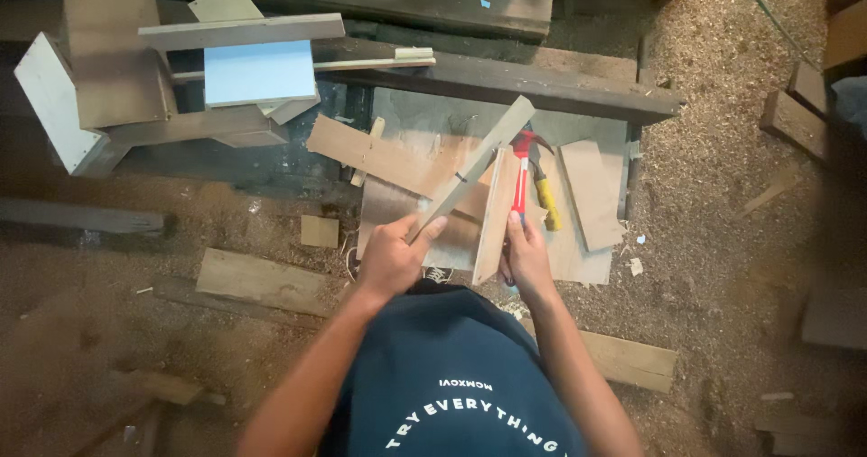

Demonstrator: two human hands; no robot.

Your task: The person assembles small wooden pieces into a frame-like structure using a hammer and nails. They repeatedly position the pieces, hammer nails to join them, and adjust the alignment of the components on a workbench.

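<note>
My left hand grips the near end of a long narrow wooden strip that slants up and to the right over the work board. My right hand holds a flat wooden board standing on its edge, its fingers on the board's right side. The strip rests across the top of that upright board. Just right of the board lies a hammer with a red and yellow handle. Whether my right hand also touches the hammer handle I cannot tell.
A flat plywood sheet underlies the work, with a loose board on its right and another at its left. Dark beams cross behind. Stacked offcuts and a pale blue panel sit at the back left. Sawdust covers the floor.
</note>
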